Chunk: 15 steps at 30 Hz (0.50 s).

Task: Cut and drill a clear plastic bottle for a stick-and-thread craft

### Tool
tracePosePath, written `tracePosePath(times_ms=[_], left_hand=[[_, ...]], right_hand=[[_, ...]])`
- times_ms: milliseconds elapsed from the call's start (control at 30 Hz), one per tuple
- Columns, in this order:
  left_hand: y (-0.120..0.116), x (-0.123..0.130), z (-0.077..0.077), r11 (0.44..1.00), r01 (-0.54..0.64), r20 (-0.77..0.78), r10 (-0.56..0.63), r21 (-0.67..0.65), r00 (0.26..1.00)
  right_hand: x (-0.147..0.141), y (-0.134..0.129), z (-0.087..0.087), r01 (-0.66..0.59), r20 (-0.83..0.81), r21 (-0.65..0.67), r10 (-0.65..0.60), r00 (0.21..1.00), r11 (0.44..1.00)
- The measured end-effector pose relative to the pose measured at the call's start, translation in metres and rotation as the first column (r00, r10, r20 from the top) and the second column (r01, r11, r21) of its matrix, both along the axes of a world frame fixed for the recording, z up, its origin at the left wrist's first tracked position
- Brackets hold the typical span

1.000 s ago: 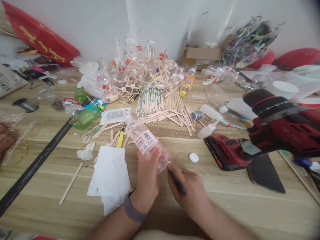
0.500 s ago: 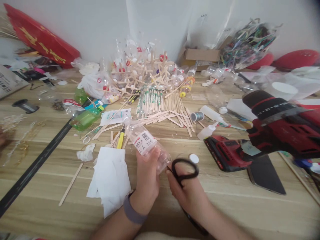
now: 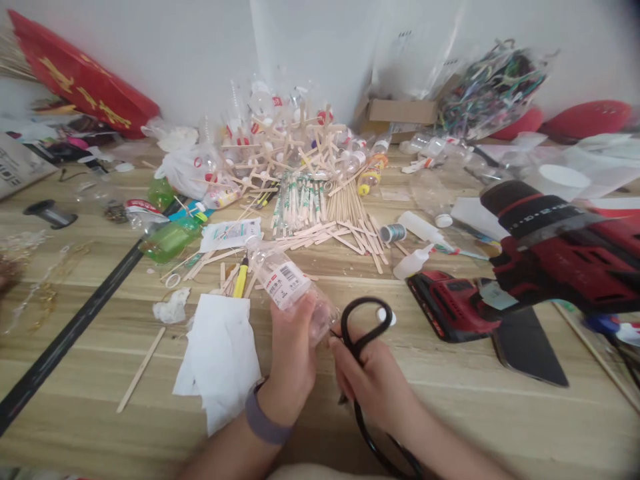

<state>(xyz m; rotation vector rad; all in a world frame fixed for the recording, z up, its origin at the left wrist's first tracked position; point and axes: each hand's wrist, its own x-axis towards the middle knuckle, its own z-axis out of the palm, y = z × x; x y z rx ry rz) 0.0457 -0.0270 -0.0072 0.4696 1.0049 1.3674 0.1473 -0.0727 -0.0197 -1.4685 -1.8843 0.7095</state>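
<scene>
A clear plastic bottle (image 3: 293,283) with a white and red label lies tilted in my left hand (image 3: 295,337), whose fingers wrap round its lower half. The bottle's neck points away to the upper left and its base faces my right hand (image 3: 367,377). That hand grips a pair of scissors (image 3: 373,303) with large black loop handles, close to the blades. One loop stands up above the hand and the other hangs below it. The scissor tip is at the bottle's base; whether it has gone into the plastic I cannot tell.
White paper sheets (image 3: 223,357) and a wooden stick (image 3: 141,370) lie to the left. On the right are a red cordless drill (image 3: 545,250), a dark phone (image 3: 530,347) and a glue bottle (image 3: 413,262). Several sticks (image 3: 345,233) and a green bottle (image 3: 173,240) lie further back.
The scissors have turned in my right hand, so the upper loop stands more upright and the lower loop shows more. My left hand and the bottle have barely moved.
</scene>
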Motion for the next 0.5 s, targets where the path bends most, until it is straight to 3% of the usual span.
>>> tracePosePath(times_ms=[67,200,333,367,433,500], left_hand=[[-0.001,0.000,-0.001,1.000,-0.008,0.003,0.008,-0.005,1.000],[0.000,0.001,-0.001,0.999,0.020,-0.008,-0.020,-0.025,1.000],[0.002,0.001,-0.001,1.000,0.006,-0.012,-0.006,-0.023,1.000],[0.002,0.001,0.000,1.000,-0.001,-0.009,0.001,-0.017,1.000],[0.002,0.000,-0.001,1.000,-0.002,0.003,0.002,-0.002,1.000],[0.000,0.000,-0.001,1.000,0.006,0.013,-0.006,0.004,1.000]], right_hand=[[0.000,0.000,0.003,-0.039,-0.063,-0.094,0.033,0.997,0.995],[0.008,-0.003,-0.006,0.016,0.117,0.120,-0.030,0.993,0.993],[0.008,-0.003,-0.009,0.023,0.107,0.124,-0.037,0.994,0.992],[0.006,-0.002,-0.006,0.024,0.053,0.068,-0.027,0.998,0.997],[0.005,0.002,0.001,-0.037,-0.157,-0.171,0.010,0.988,0.985],[0.005,0.004,0.007,-0.170,-0.370,-0.394,0.014,0.929,0.903]])
